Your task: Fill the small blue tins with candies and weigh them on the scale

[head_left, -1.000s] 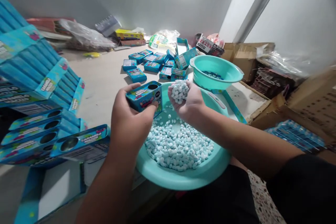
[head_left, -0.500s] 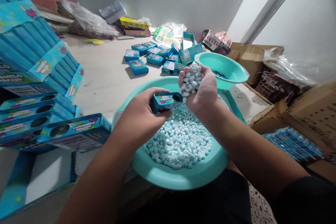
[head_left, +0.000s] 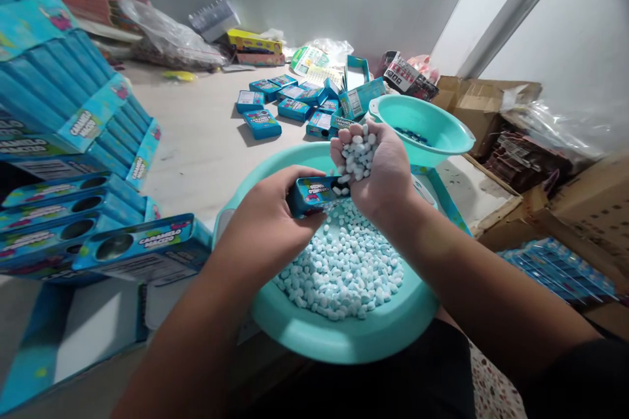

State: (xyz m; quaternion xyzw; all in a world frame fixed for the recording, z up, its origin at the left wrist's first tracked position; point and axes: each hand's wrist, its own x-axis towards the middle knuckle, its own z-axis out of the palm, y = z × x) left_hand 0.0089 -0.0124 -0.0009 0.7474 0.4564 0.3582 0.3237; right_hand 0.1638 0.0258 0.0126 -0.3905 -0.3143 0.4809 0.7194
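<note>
Blue candy box (head_left: 317,196) in left hand (head_left: 265,219), seemingly touching candies (head_left: 358,157) in right hand (head_left: 388,177)

Candies (head_left: 344,268) white, blue-mottled; basin (head_left: 339,340) turquoise.

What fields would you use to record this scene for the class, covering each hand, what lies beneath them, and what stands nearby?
Left hand: grips a small blue candy box
Right hand: cupped around pale blue candies
Beneath hands: teal basin holding a heap of loose candies
Nearby: second teal bowl, blue boxes on the table, stacked blue cartons
</note>
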